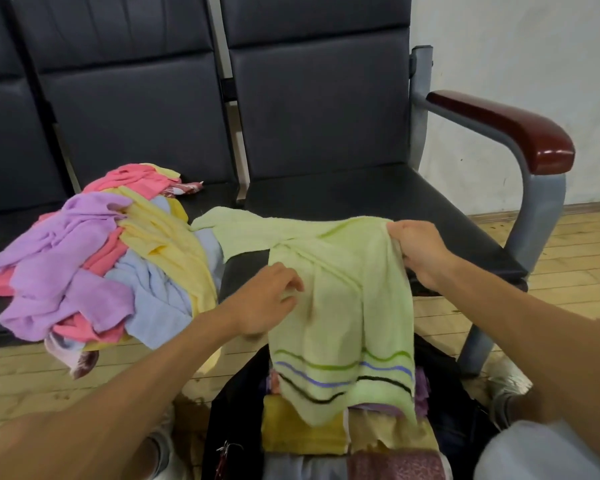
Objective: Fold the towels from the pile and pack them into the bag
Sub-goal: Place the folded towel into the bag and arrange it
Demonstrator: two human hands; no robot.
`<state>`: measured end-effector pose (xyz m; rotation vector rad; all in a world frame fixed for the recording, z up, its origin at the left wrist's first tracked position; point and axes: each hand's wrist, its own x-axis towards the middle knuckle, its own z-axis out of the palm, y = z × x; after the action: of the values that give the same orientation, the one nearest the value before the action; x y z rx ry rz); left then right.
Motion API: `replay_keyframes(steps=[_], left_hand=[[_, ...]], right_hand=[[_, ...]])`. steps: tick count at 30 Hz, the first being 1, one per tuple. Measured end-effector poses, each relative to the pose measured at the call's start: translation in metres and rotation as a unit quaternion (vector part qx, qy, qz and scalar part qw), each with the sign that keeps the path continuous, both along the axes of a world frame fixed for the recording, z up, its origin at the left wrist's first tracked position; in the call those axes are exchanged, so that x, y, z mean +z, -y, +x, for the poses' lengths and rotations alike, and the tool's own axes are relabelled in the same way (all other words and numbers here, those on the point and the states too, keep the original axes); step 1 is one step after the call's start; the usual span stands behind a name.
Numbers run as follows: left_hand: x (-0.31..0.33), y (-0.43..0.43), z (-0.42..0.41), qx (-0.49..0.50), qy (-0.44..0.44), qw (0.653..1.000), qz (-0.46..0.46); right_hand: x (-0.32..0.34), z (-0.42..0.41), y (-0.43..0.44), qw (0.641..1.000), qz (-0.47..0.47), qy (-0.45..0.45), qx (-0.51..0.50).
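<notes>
Black bench (361, 195), plank floor (568, 251), green towel (343, 306)

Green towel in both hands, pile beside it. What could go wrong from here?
The green towel is bunched and twisted between the left hand and right hand; folded as is, it would likely come out crooked.
Its far corner lies against the pile, which overhangs the seat edge; a pull might drag loose towels off.
Its striped end dangles over the bag and could ruffle the folded towels inside.
</notes>
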<state>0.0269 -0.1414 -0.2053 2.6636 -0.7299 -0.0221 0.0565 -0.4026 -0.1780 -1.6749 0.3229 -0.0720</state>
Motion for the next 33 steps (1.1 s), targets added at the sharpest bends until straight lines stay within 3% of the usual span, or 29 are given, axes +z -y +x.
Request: replay_keyframes(steps=[5,10,13,16,18,21,22,24,29,33], left_hand=[[-0.001,-0.008,0.015,0.082,0.041,0.994,0.051],[0.000,-0.005,0.018,0.138,0.052,0.982,0.120],[0.005,-0.002,0.016,0.140,0.003,0.988,0.067],[0.014,-0.005,0.017,0.188,-0.131,0.972,-0.042],[0.023,-0.007,0.015,0.227,-0.223,0.929,-0.188],[0.036,-0.004,0.005,0.217,-0.346,0.771,-0.488],[0.037,-0.004,0.003,0.217,-0.361,0.727,-0.543],[0.037,-0.002,0.000,0.223,-0.389,0.672,-0.590],[0.037,0.003,-0.002,0.264,-0.391,0.636,-0.611],[0.033,0.001,-0.004,0.256,-0.412,0.654,-0.580]], right_hand=[[0.009,-0.004,0.003,0.988,0.151,-0.020,0.016],[0.007,-0.007,0.007,0.983,0.176,-0.045,0.013],[0.007,-0.008,0.008,0.975,0.214,-0.060,-0.001],[0.007,-0.007,0.015,0.949,0.310,-0.048,-0.030],[0.009,-0.005,0.019,0.931,0.358,-0.029,-0.065],[0.011,-0.004,0.024,0.924,0.370,-0.014,-0.100],[0.011,-0.004,0.025,0.923,0.369,-0.013,-0.110],[0.013,-0.006,0.025,0.923,0.364,-0.012,-0.122],[0.018,-0.010,0.022,0.925,0.363,-0.018,-0.109],[0.023,-0.018,0.017,0.935,0.349,-0.016,-0.067]])
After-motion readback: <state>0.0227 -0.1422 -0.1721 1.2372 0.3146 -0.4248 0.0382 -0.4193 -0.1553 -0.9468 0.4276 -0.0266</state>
